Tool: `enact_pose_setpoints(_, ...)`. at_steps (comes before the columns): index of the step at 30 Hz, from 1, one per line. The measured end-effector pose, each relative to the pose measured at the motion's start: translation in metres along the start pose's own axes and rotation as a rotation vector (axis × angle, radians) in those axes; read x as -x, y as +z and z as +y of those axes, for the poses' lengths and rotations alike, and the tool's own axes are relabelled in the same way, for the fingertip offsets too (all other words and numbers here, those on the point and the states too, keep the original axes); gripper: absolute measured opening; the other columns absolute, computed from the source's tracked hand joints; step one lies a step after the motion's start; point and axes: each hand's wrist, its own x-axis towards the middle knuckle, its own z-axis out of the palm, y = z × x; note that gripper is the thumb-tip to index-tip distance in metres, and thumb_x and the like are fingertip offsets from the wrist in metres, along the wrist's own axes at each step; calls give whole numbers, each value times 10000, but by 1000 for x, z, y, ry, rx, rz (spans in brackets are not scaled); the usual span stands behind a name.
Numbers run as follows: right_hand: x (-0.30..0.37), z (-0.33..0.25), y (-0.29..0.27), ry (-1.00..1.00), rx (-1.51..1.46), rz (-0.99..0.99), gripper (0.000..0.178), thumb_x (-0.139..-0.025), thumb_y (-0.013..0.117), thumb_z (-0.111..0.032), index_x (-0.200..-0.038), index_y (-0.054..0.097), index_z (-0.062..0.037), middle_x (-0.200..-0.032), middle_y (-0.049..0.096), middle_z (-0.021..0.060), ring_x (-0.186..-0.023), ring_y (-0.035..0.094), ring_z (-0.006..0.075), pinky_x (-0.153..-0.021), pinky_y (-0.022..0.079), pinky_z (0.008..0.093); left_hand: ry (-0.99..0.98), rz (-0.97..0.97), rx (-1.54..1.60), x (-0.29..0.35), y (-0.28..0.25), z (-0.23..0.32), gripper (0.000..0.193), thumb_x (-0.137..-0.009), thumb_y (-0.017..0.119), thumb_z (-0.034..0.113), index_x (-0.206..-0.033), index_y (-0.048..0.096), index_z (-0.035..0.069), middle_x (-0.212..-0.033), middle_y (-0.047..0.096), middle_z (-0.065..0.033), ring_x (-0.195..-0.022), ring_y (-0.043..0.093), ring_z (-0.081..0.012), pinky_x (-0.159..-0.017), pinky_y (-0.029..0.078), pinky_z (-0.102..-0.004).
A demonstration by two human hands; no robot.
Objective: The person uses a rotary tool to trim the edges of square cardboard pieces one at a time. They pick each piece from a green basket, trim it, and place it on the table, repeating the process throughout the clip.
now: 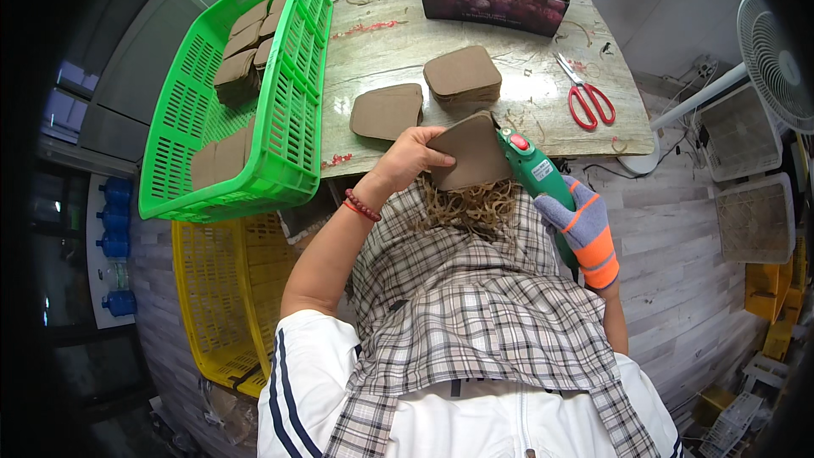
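Note:
My bare left hand pinches the left edge of a flat brown piece with rounded corners, its thumb on top. The gloved right hand, in a grey and orange glove, wraps round a green handheld electric cutter with a red button. The cutter's tip meets the upper right corner of the piece. Brown trimmed strips lie heaped on my plaid apron just below it. Beyond my hands, a taller stack of brown pieces and a lower stack sit on the table.
A green crate with brown stacks stands at the table's left, above a yellow crate. At the back is a dark box of brown stacks. Red-handled scissors lie at right on the table; a white fan stands beyond.

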Motion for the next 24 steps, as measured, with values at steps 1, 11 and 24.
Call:
enact_pose_setpoints(1, 0, 0, 0, 10, -19, -4, 407, -781, 735, -242, -1070, 595, 8, -712, 606, -4, -577, 520, 34, -521, 421, 191, -4, -16, -6, 1, 1, -1, 332, -745, 623, -94, -1065, 630, -5, -939, 662, -34, -833, 602, -92, -754, 488, -246)
enact_pose_setpoints(11, 0, 4, 1, 29, -49, -95, 348, -790, 717, -211, -1036, 599, 6, -701, 586, -19, -578, 497, 26, -519, 404, 188, 329, 181, -330, 6, -28, 24, 229, -704, 673, -80, -891, 590, 23, -812, 609, 13, -772, 568, -64, -721, 487, -233)
enact_pose_setpoints(24, -1, 6, 4, 36, -30, -223, 302, -801, 690, -202, -1000, 585, -1, -695, 576, 1, -570, 531, 55, -522, 434, 208, 254, 28, -92, 8, -36, 37, 142, -727, 696, -23, -844, 644, 38, -805, 655, 3, -729, 591, -69, -692, 469, -219)
